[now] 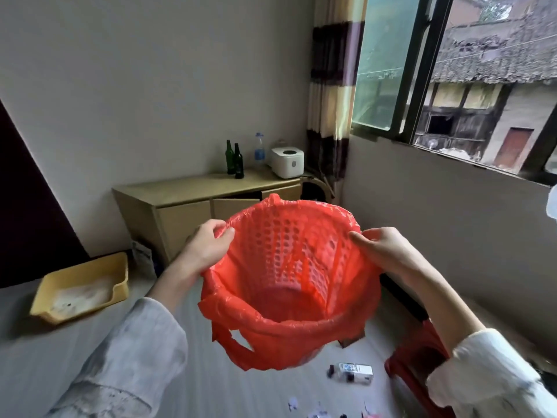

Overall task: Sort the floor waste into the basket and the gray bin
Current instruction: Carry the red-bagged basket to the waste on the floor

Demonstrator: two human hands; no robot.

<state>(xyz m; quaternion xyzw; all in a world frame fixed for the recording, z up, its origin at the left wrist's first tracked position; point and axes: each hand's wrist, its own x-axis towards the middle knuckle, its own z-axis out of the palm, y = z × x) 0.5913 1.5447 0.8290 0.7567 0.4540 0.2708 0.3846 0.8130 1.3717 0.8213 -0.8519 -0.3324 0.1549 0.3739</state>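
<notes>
Red perforated basket (289, 267) is held up above the floor, thin bag liner (271, 345) slippery and loose; my left hand (208, 245) and right hand (382, 248) pinch its rim. Light, flexible, I reckon — grip rim, not liner.

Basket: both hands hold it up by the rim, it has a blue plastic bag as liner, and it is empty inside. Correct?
Not quite. The head view shows the liner bag is red, not blue. The rest stands: the left hand and right hand hold the basket up by the rim, and it is empty inside.
</notes>
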